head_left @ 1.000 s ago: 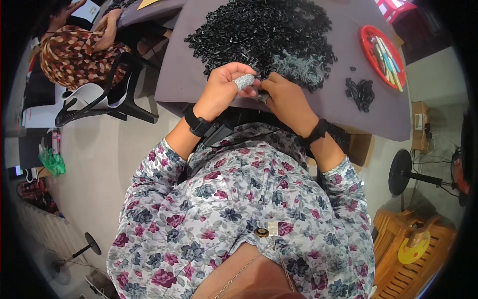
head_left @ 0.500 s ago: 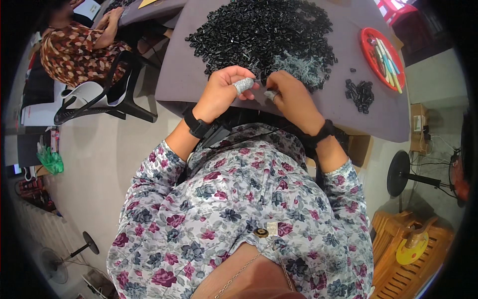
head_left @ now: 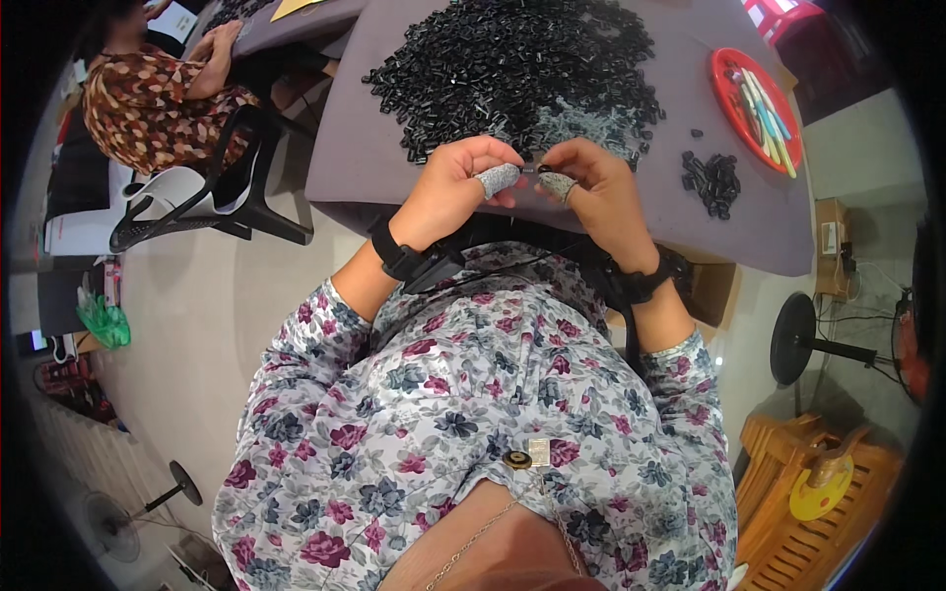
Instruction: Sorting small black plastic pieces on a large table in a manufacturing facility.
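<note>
Above the table's near edge, my left hand (head_left: 445, 194) and my right hand (head_left: 605, 202) meet fingertip to fingertip. Between them is a small black plastic piece (head_left: 529, 169), pinched from both sides; its exact shape is too small to make out. Grey-white wrapping covers the thumb of each hand. Just beyond my fingers spreads a large heap of small black plastic pieces (head_left: 493, 84). At its near right side lies a patch of small grey pieces (head_left: 591, 128). A smaller pile of black pieces (head_left: 711, 185) sits to the right.
A red plate (head_left: 722, 61) with several slim-handled tools rests at the table's right. The table (head_left: 360, 167) has a grey cloth. Left of it are a black chair (head_left: 271, 187) and a seated person (head_left: 163, 108). Right are a fan (head_left: 793, 338) and a wooden chair (head_left: 778, 492).
My right hand has turned and lifted its fingers, and the two hands' fingertips have come together. The small black piece now shows between them.
</note>
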`<state>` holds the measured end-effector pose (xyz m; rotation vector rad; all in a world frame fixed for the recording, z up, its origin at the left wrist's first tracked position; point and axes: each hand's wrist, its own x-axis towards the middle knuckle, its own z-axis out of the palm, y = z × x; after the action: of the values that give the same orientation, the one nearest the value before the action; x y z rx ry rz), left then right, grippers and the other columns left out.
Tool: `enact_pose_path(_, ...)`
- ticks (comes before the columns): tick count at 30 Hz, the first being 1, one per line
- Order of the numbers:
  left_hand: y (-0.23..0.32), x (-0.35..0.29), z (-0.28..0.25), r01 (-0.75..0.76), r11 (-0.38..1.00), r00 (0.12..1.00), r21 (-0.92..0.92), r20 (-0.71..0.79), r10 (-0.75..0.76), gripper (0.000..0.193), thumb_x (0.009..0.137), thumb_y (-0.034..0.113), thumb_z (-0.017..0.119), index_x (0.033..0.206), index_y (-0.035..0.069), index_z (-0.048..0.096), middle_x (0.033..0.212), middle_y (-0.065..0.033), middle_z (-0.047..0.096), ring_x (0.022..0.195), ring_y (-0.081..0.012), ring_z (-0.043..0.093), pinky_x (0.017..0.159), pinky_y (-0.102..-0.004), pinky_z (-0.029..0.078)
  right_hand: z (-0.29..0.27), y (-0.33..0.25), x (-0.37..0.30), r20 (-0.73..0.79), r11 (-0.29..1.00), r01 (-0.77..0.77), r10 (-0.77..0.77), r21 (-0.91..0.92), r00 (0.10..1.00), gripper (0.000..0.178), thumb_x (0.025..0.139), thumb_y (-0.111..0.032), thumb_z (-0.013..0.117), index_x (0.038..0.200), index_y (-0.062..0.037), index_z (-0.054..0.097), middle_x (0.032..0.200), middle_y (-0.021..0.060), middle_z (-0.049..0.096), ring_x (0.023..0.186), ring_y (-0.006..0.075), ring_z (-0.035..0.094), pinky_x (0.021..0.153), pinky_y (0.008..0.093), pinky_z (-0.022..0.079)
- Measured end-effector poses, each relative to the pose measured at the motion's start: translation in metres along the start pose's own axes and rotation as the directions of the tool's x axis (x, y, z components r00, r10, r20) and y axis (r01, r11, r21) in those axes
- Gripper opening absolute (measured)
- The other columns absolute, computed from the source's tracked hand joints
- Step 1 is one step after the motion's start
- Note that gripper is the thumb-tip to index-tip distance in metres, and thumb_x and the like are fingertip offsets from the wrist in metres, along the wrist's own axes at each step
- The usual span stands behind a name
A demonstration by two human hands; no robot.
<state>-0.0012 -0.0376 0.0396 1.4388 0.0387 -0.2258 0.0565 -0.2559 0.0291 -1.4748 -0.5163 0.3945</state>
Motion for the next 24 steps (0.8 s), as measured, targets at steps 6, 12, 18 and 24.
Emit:
enact_pose_path(6,-0.003,0.000,0.000,-0.024,1.000,1.000,0.020,0.013,0.024,0.018,0.102,0.002,0.058,0.117,0.002,0.067,0.105,-0.0080,0.076,0.080,-0.0096,0.069,0.077,-0.0250,0.059,0.001,0.000,-0.001,-0.031,0.999,-0.031,0.031,0.018,0.999,0.014,0.093,0.002,0.067,0.107,-0.0004,0.066,0.097,-0.0002,0.069,0.090,0.0066,0.065,0.077,0.0220,0.051)
enact_pose_path(12,-0.002,0.002,0.002,0.011,1.000,1.000,-0.022,0.003,-0.011,0.018,0.102,0.002,0.057,0.118,0.002,0.067,0.105,-0.0078,0.076,0.080,-0.0102,0.069,0.078,-0.0259,0.059,-0.001,0.008,0.003,-0.050,0.995,-0.032,0.037,0.090,0.998,0.013,0.093,0.001,0.068,0.106,-0.0015,0.067,0.096,-0.0001,0.069,0.084,0.0052,0.063,0.070,0.0211,0.049)
enact_pose_path(18,-0.002,0.003,0.002,-0.018,0.999,1.000,-0.032,0.013,0.018,0.015,0.101,0.002,0.060,0.115,0.001,0.066,0.102,-0.0063,0.076,0.079,-0.0097,0.068,0.075,-0.0250,0.058,0.002,0.009,0.004,-0.011,0.987,-0.046,0.048,0.152,0.999,0.013,0.094,0.001,0.068,0.107,-0.0009,0.067,0.097,0.0006,0.070,0.083,0.0061,0.063,0.067,0.0213,0.050)
enact_pose_path(24,-0.003,0.003,0.003,-0.015,1.000,0.999,-0.018,0.039,0.015,0.015,0.101,0.002,0.059,0.115,0.001,0.065,0.100,-0.0066,0.075,0.078,-0.0101,0.068,0.073,-0.0249,0.057,0.001,0.002,0.004,0.030,0.991,-0.082,0.080,0.107,0.996,0.018,0.093,0.004,0.067,0.110,0.0006,0.067,0.100,0.0025,0.071,0.086,0.0081,0.067,0.071,0.0218,0.053)
